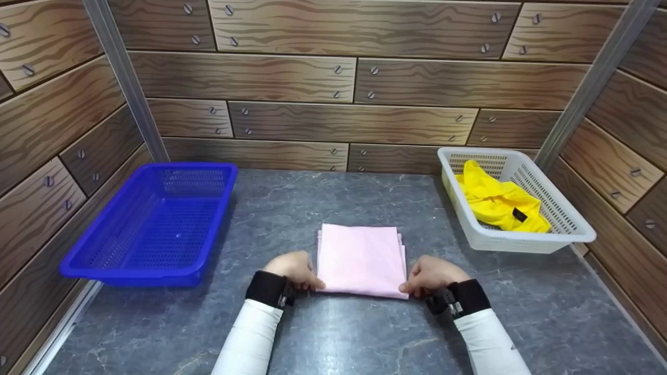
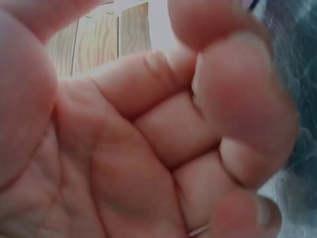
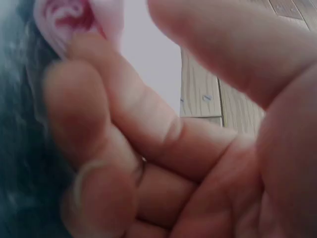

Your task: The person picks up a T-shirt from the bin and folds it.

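Observation:
A pale pink cloth (image 1: 361, 259), folded into a neat rectangle of several layers, lies on the grey marbled table in front of me. At its near left corner my left hand (image 1: 293, 267) pinches the edge between thumb and fingers. My right hand (image 1: 435, 273) pinches the near right corner in the same way. In the right wrist view the pink cloth (image 3: 149, 52) shows rolled, layered folds beside the index finger. The left wrist view is mostly filled by the left hand (image 2: 143, 134), its outer fingers curled toward the palm, and the pinched corner is largely hidden there.
A blue plastic basket (image 1: 131, 273) stands at the left with nothing in it. At the right, a white basket (image 1: 531, 240) holds a crumpled yellow cloth (image 1: 503, 200) with a small black label. Wood-patterned walls (image 1: 292, 78) close off the back and both sides of the table.

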Demonstrator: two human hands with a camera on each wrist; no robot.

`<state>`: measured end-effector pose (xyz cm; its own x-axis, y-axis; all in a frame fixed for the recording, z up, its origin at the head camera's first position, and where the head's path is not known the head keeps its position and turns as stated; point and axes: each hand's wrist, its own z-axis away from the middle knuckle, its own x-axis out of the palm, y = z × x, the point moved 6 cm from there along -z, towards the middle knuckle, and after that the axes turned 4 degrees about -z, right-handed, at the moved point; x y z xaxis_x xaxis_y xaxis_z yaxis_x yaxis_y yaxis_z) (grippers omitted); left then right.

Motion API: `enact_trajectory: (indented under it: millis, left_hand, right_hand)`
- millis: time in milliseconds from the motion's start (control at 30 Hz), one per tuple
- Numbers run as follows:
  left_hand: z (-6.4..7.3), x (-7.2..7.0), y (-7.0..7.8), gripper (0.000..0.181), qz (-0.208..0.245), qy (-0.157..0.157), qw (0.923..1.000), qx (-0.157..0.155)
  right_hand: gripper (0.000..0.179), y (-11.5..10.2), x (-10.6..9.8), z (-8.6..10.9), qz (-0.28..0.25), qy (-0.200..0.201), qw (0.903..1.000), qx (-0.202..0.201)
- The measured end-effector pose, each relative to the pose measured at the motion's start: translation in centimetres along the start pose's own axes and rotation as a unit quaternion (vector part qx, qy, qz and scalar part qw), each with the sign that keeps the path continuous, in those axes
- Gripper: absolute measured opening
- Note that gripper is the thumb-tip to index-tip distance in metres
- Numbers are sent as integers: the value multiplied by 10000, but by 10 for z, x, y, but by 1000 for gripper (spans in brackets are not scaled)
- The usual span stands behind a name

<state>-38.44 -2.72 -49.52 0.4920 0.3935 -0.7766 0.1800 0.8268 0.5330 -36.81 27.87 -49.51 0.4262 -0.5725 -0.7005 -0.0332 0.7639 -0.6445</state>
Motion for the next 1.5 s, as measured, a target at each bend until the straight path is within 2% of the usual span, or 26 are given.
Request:
enact_trajectory:
  millis: [100,333,433,533,600,667,733,800,833,900,1000,1100,1167,1267,1400,1500]
  left_hand:
    - [0,2,3,30,-125,4,9999,83]
    - [0,4,4,37,-310,150,9993,-131]
    - [4,2,6,39,-355,391,9985,-134]
    - [12,-5,15,37,-453,839,9954,-65]
    - [19,-12,26,29,-606,1306,9896,62]
    - [26,-16,42,21,-790,1783,9804,277]
    - [33,-11,60,21,-1103,2128,9689,610]
    - [39,2,76,30,-1456,2271,9581,965]
    - [42,11,82,33,-1626,2266,9539,1109]
    - [46,32,89,42,-2042,2021,9491,1288]
    - [50,58,90,55,-2569,1551,9468,1160]
    - [49,74,86,66,-3005,1036,9440,884]
    - [47,78,85,70,-3146,846,9423,764]
    - [42,78,85,74,-3123,701,9452,645]
    - [32,70,86,72,-2997,801,9489,586]
    - [19,62,84,72,-2891,890,9512,616]
  right_hand:
    - [25,-4,3,-1,126,-62,9998,-142]
    - [25,-5,3,-1,347,101,9993,-104]
    - [26,-8,0,2,350,264,9990,-118]
    - [22,-22,-6,8,190,693,9966,-403]
    - [17,-37,-8,12,116,1114,9914,-679]
    - [18,-55,-5,17,72,1473,9840,-996]
    - [27,-71,5,22,160,1681,9769,-1307]
    - [36,-83,21,28,351,1650,9727,-1595]
    - [42,-86,30,31,432,1564,9721,-1695]
    - [53,-87,48,40,684,1286,9747,-1698]
    - [68,-81,69,50,1018,844,9801,-1481]
    - [78,-73,80,56,1345,553,9809,-1295]
    - [82,-71,84,57,1481,440,9795,-1291]
    - [86,-70,86,54,1581,339,9786,-1271]
    - [84,-71,81,40,1617,435,9792,-1146]
    - [82,-70,73,24,1638,530,9800,-996]
